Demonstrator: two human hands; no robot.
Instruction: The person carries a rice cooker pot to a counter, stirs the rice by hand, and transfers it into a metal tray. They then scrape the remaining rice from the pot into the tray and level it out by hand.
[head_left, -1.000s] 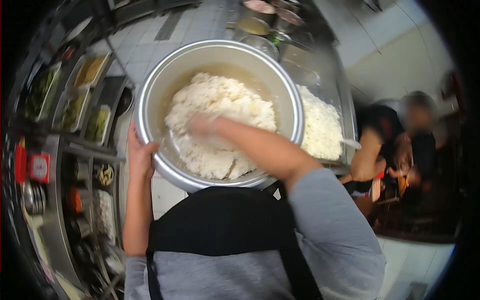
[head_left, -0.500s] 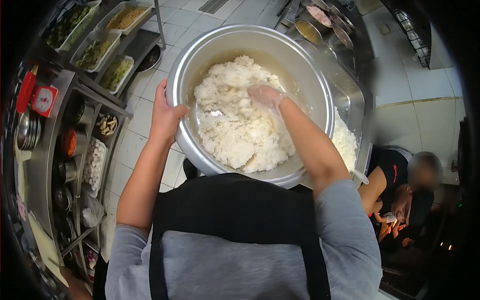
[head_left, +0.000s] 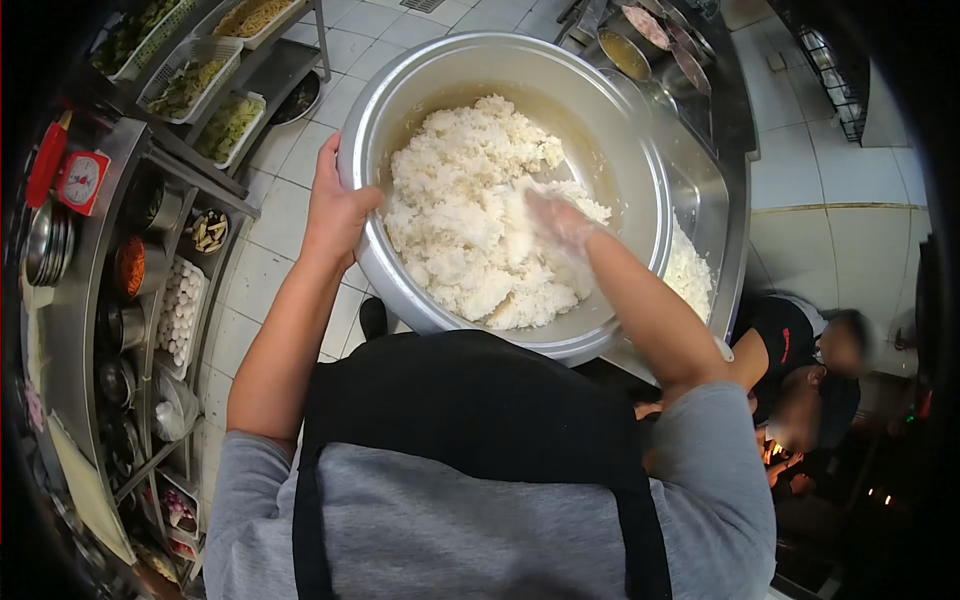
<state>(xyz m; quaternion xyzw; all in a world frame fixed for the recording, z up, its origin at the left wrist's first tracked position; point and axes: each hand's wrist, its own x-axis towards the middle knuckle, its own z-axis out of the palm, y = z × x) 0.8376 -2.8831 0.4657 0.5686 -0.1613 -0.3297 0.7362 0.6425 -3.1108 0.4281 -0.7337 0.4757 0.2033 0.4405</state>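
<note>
A large silvery metal pot stands tilted in front of me, with a big clumped heap of white rice inside. My left hand is closed over the pot's left rim, thumb on the inner side and fingers outside. Deep in the pot, my right hand wears a clear plastic glove and works into the right part of the heap. Its fingers are blurred and partly covered by rice. Cloudy marks line the bare inner wall around the rice.
More white rice lies in a steel basin right of the pot. Another person is at the right. Steel shelving on the left carries a red scale, eggs and shredded orange food. Vegetable baskets stand upper left.
My right hand has shifted right and slightly down through the rice, and the heap's right side is broken up differently. My left hand keeps its hold on the rim.
</note>
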